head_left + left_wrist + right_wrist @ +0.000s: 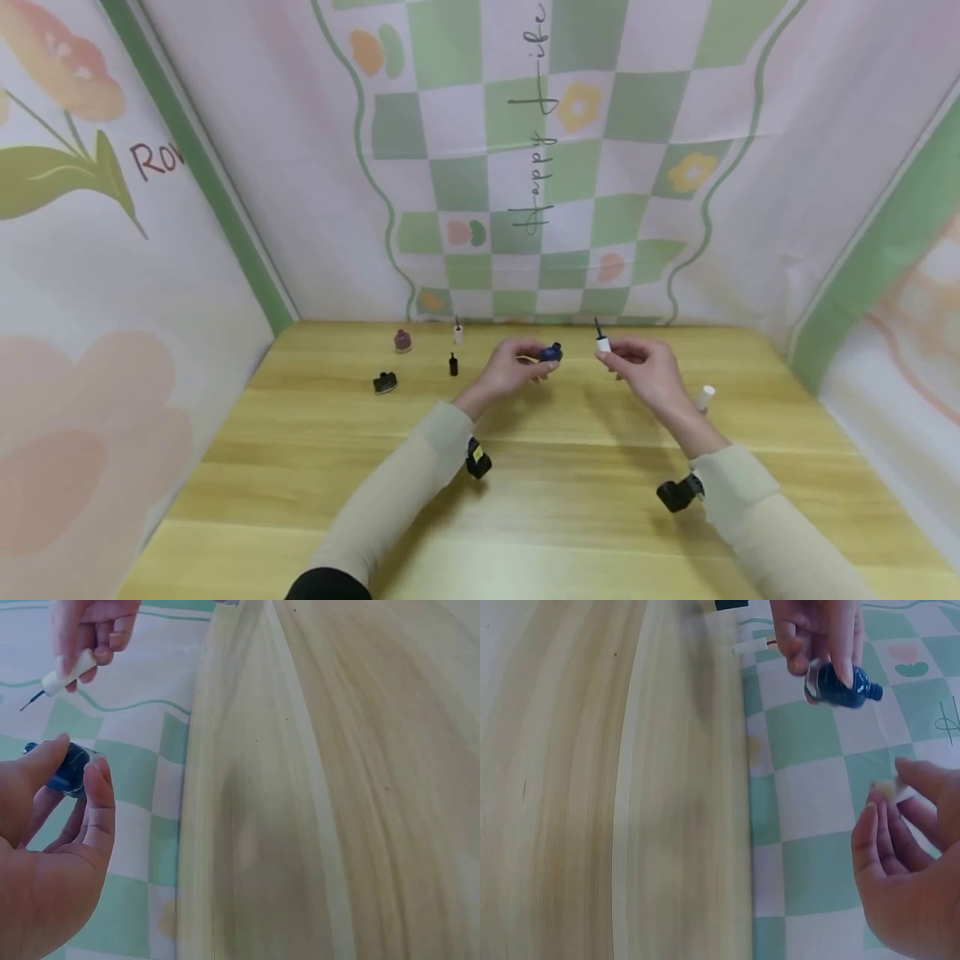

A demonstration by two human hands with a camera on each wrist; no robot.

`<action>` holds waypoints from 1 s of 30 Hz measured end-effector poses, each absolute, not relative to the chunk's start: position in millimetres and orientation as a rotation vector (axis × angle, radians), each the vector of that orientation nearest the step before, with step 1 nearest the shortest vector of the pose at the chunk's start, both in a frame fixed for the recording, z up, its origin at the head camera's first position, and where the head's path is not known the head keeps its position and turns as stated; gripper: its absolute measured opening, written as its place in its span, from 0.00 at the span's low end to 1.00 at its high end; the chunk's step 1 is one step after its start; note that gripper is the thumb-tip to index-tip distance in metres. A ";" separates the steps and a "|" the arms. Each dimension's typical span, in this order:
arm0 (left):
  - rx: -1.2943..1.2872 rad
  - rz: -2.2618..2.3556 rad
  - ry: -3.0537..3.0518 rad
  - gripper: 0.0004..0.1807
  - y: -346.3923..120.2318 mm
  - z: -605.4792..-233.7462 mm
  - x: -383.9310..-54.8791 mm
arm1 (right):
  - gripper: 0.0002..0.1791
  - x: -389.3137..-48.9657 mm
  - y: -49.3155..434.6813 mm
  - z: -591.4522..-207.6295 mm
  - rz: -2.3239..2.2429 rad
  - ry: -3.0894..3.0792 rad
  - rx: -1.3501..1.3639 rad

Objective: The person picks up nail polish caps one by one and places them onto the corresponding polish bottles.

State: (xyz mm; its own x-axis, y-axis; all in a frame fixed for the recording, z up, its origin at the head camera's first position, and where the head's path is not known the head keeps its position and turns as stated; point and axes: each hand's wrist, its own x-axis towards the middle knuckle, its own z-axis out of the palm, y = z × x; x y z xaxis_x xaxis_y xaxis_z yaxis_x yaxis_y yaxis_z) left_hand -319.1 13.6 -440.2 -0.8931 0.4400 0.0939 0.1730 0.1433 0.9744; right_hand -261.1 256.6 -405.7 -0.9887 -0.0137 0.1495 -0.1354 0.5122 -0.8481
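Worktop (555, 533): pale yellow wood, grain bands parallel to the far edge, a bright sheen toward the near side, shadows under the arms. Far edge meets a printed backdrop (517, 179) of green and white checks, flowers and "Happy Life" lettering turned sideways. Left wall hanging (180, 400) has large peach blooms and a green border; right wall hanging (892, 242) is also green-bordered.

Left hand (508, 368) pinches a blue bottle (551, 354), neck uncovered, above the worktop near the middle of the far edge. Right hand (651, 373) pinches a white brush cap (603, 344), brush up in the head view; bottle and cap are apart.

Near the far left corner: purple bottle (402, 340), with black bottle (386, 382) closer to the near edge. To their right, upright: black applicator (453, 367) and white applicator (458, 336). Toward the right edge: white-topped object (706, 397), partly hidden by the right wrist.
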 end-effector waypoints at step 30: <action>0.710 1.761 2.119 0.16 -11.7 -441.3 -306.2 | 0.19 -251.9 263.7 -392.3 1.478 -2.679 0.458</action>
State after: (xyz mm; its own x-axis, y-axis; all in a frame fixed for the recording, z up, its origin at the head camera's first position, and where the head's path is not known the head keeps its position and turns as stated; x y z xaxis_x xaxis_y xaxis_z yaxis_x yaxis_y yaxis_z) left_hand -306.2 -11.7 -441.3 -0.8347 0.5442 0.0848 0.1829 0.1286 0.9747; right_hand -251.9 263.7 -392.3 -0.9550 -0.2337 0.1829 -0.2793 0.5001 -0.8197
